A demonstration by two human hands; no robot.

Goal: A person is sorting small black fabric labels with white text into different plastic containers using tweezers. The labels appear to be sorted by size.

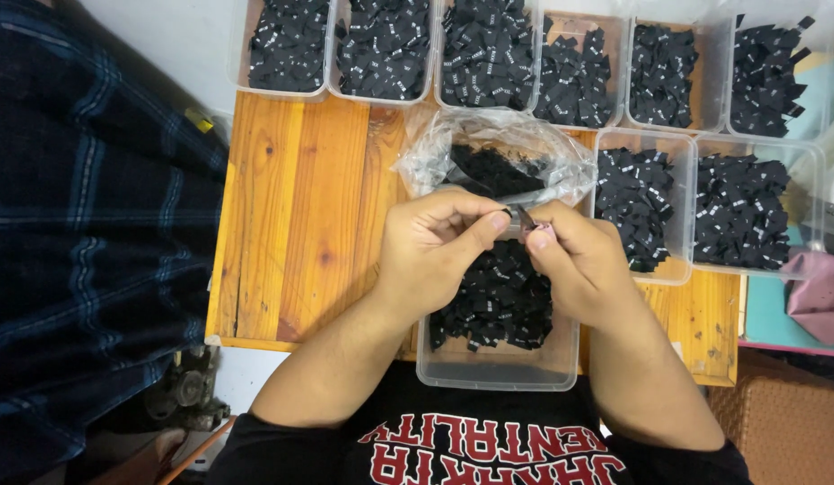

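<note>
While both hands meet above the clear plastic tub of black labels, the left hand and right hand pinch one small black label between their fingertips — it lies at their tips, equally near both — just short of the crumpled bag.

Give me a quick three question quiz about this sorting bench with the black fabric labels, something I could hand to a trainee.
1. True or false: the left hand and right hand pinch one small black label together above the clear tub nearest the person.
2. What lies directly behind the hands on the wooden table? A) a crumpled clear plastic bag with black labels in it, B) a pair of scissors, C) a roll of tape.
3. Fill in: the far edge of the table carries a row of clear ____ filled with black labels.

Key: 1 true; 2 A; 3 tubs.
</note>
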